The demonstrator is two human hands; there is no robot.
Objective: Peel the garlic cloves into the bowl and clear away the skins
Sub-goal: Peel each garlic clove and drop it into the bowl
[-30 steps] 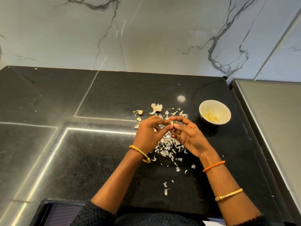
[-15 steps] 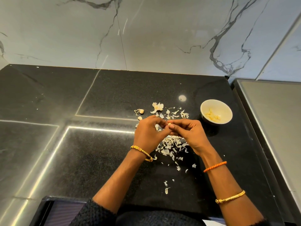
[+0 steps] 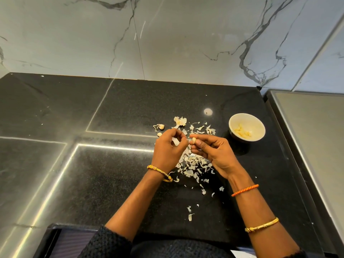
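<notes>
Garlic clove (image 3: pixel 194 140), pale and bare as far as I can tell, sits at the centre of the frame, pinched between the thumb and fingers of my right hand (image 3: pixel 214 151). My left hand (image 3: pixel 170 149), just beside it, has its fingers curled round a strip of skin (image 3: pixel 175 142). I judge this clove close to ready for the bowl (image 3: pixel 246 127), which stands to the right of centre with several peeled cloves (image 3: pixel 242 131) already in it. Two unpeeled cloves (image 3: pixel 161 126) lie just above my left hand. The skins (image 3: pixel 193 164) are scattered over the black desk (image 3: pixel 74 183) below and above my hands, so the clearing is not yet begun.
</notes>
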